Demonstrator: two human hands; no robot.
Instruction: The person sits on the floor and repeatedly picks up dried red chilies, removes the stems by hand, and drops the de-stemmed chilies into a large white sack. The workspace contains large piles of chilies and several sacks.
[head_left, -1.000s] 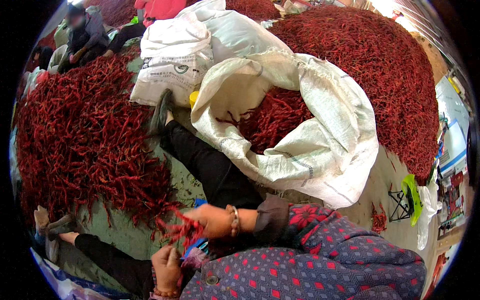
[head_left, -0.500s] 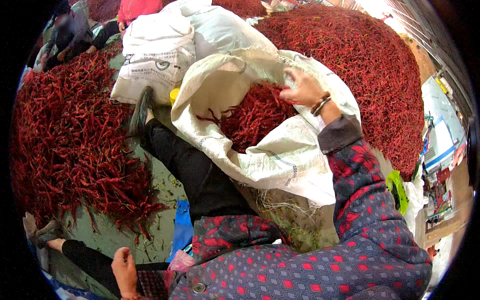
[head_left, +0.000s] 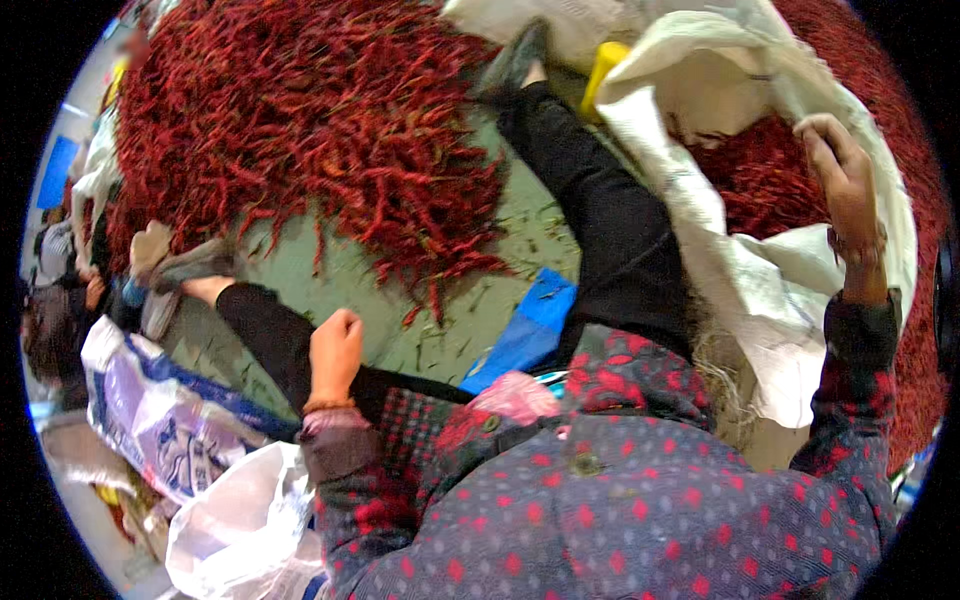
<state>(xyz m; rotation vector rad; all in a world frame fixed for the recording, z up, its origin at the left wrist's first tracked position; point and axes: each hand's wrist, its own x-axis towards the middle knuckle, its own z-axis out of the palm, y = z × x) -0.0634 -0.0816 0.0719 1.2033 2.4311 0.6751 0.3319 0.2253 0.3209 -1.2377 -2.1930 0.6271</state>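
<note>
A white woven sack point(head_left: 765, 310) stands wide-mouthed at the right, holding dried red chillies point(head_left: 770, 185). Over its right inner side is my right hand point(head_left: 845, 185), fingers loosely bent and partly apart, no chilli visible in them; slight blur hides whether they touch the sack. My left hand point(head_left: 336, 360) is a closed fist above my left leg, with nothing showing from it. Beyond that hand, a broad heap of long red chillies point(head_left: 310, 130) covers the floor between my spread legs.
A blue flat piece point(head_left: 525, 330) and pink cloth point(head_left: 515, 395) lie by my lap. White-and-blue bags point(head_left: 165, 410) are at lower left, with another person point(head_left: 60, 310) beyond them. A yellow object point(head_left: 604, 80) stands beside the sack. More chillies point(head_left: 915, 370) are piled along the right edge.
My view has swung left and down, so the sack sits farther right. My right hand remains over the sack; my left fist has risen into fuller view.
</note>
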